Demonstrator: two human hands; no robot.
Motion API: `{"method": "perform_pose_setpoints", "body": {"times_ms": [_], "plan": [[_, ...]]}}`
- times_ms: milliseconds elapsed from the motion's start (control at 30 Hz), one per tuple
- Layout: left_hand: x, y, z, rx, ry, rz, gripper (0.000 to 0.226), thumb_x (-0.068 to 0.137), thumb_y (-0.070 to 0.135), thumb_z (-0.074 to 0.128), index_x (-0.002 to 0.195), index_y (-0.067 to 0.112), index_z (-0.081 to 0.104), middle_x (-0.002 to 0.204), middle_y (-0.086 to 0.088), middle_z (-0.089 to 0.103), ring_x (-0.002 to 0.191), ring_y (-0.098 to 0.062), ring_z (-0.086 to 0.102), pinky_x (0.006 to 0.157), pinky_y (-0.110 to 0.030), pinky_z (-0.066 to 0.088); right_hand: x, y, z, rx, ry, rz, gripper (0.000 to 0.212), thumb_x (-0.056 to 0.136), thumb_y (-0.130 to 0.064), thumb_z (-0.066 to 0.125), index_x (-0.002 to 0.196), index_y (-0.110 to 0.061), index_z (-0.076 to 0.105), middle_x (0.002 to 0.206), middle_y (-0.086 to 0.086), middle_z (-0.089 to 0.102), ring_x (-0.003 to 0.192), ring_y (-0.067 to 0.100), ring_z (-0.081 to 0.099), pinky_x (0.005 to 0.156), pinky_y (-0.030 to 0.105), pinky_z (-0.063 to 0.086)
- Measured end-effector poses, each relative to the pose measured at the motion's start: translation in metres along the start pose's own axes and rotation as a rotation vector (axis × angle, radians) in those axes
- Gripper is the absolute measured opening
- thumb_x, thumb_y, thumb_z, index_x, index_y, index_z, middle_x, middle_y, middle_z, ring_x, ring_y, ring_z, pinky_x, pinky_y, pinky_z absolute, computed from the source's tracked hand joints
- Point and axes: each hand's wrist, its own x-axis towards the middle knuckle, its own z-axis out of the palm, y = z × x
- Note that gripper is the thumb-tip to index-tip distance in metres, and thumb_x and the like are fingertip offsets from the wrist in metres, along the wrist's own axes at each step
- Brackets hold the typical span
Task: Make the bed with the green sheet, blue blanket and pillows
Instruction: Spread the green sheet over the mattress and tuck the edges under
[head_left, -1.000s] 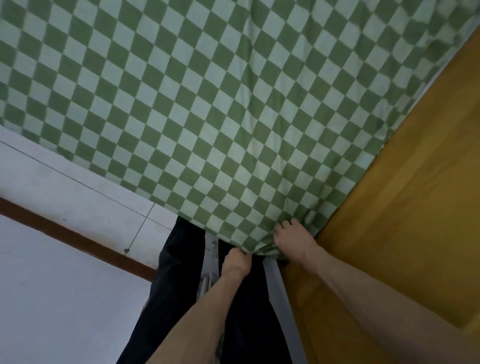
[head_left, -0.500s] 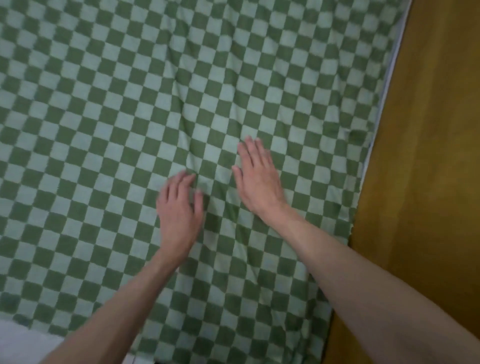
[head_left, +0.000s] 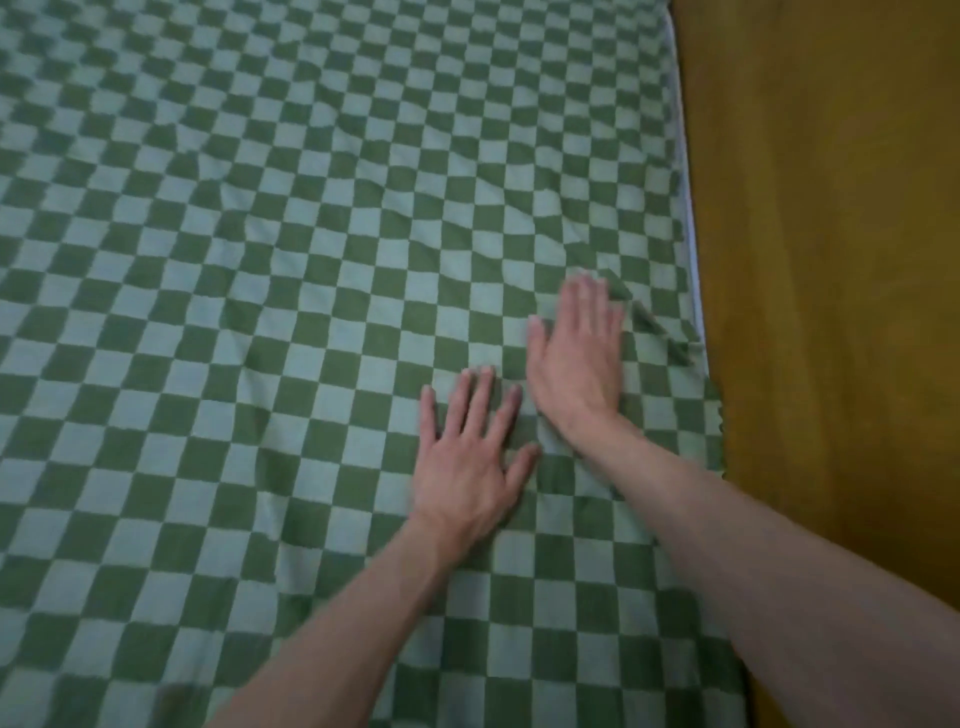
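Observation:
The green checkered sheet (head_left: 311, 312) lies spread over the bed and fills most of the head view, with shallow wrinkles across its middle. My left hand (head_left: 470, 462) rests flat on it, palm down, fingers apart. My right hand (head_left: 579, 358) lies flat just beyond it, closer to the sheet's right edge, where a small fold of cloth (head_left: 660, 327) is bunched up. Neither hand grips anything. No blue blanket or pillows are in view.
A brown wooden panel (head_left: 831, 312) runs along the right side of the bed. A thin white strip of mattress edge (head_left: 688, 208) shows between it and the sheet.
One second ago both hands gripped the sheet's corner at the bed edge. They let go, laid flat on the sheet, and have since slid rightward toward the wooden side.

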Motion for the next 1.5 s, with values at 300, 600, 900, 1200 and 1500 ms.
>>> {"method": "perform_pose_setpoints", "body": {"times_ms": [300, 600, 900, 1200, 1500], "plan": [[0.074, 0.08, 0.014, -0.033, 0.016, 0.188, 0.078, 0.102, 0.063, 0.02, 0.163, 0.023, -0.008, 0.17, -0.01, -0.016, 0.157, -0.028, -0.019, 0.124, -0.055, -0.013, 0.105, -0.043, 0.041, -0.05, -0.221, -0.606, 0.072, 0.1, -0.065, 0.009, 0.16, -0.025, 0.004, 0.167, -0.003, 0.0, 0.154, 0.019, 0.0, 0.125, 0.051, 0.01], [0.078, 0.082, 0.015, -0.131, 0.056, 0.14, 0.071, 0.103, 0.065, 0.025, 0.162, 0.025, 0.026, 0.172, -0.007, 0.009, 0.159, -0.025, 0.002, 0.125, -0.052, 0.005, 0.211, 0.028, -0.006, -0.047, 0.019, 0.016, 0.073, 0.102, -0.053, 0.017, 0.159, -0.009, 0.008, 0.167, 0.012, 0.003, 0.154, 0.028, 0.003, 0.125, 0.047, 0.003], [0.078, 0.076, 0.028, -0.073, 0.049, 0.147, 0.072, 0.098, 0.062, 0.039, 0.161, 0.028, 0.031, 0.171, -0.001, 0.019, 0.158, -0.025, 0.013, 0.125, -0.053, 0.012, 0.243, -0.023, 0.028, -0.089, -0.165, -0.591, 0.074, 0.099, -0.066, 0.003, 0.16, -0.025, 0.002, 0.167, -0.002, -0.006, 0.154, 0.018, -0.009, 0.126, 0.048, 0.002], [0.081, 0.078, 0.027, -0.014, 0.115, 0.127, 0.07, 0.096, 0.063, 0.038, 0.155, 0.027, 0.043, 0.167, -0.005, 0.029, 0.154, -0.027, 0.028, 0.122, -0.052, 0.02, 0.302, 0.112, 0.007, 0.034, -0.032, -0.004, 0.083, 0.096, -0.069, -0.002, 0.161, -0.018, 0.001, 0.168, 0.0, -0.002, 0.154, 0.013, -0.005, 0.126, 0.04, -0.002], [0.228, 0.029, -0.05, -0.143, 0.205, -0.004, 0.06, 0.106, 0.063, 0.011, 0.159, 0.035, 0.019, 0.17, 0.007, 0.012, 0.158, -0.016, 0.008, 0.127, -0.051, 0.01, 0.294, 0.112, 0.014, -0.006, 0.25, 0.016, 0.071, 0.102, -0.05, 0.02, 0.159, -0.009, 0.013, 0.167, 0.012, 0.008, 0.155, 0.025, 0.004, 0.126, 0.046, 0.008]]}}
